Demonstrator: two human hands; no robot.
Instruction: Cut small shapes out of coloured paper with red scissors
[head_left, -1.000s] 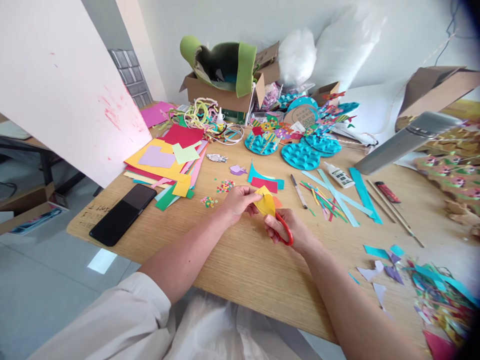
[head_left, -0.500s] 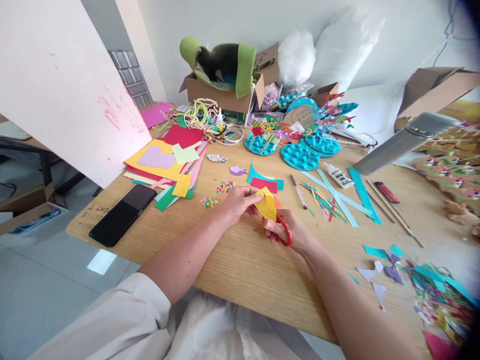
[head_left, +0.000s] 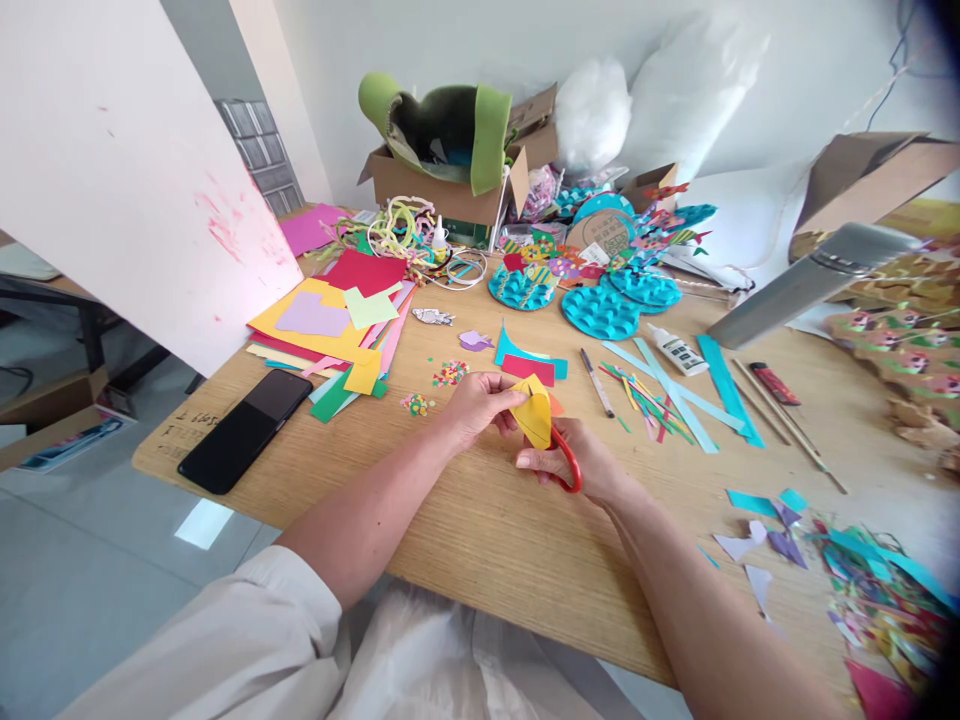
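My left hand [head_left: 484, 408] pinches a small yellow paper piece [head_left: 531, 412] with dark drawn lines, above the middle of the wooden table [head_left: 480, 530]. Red-handled scissors [head_left: 571, 462] are in my right hand [head_left: 574, 460], at the paper's lower right edge; their blades are mostly hidden behind the paper. A bit of orange paper [head_left: 556, 404] shows just behind the yellow piece. Beyond my hands lie a red paper rectangle [head_left: 529, 369] and a curved blue paper piece [head_left: 517, 348].
A black phone [head_left: 245, 430] and stacked coloured paper [head_left: 315, 325] lie at left. To the right are a pen [head_left: 597, 383], paper strips [head_left: 679, 400], a glue bottle [head_left: 677, 352], a grey flask [head_left: 814, 285] and scraps [head_left: 885, 600]. Blue decorated discs [head_left: 600, 312] stand behind.
The scissor handles and the fingers of my right hand have shifted slightly, and the yellow paper's lower edge is tilted a little differently. My left hand keeps its hold on the paper.
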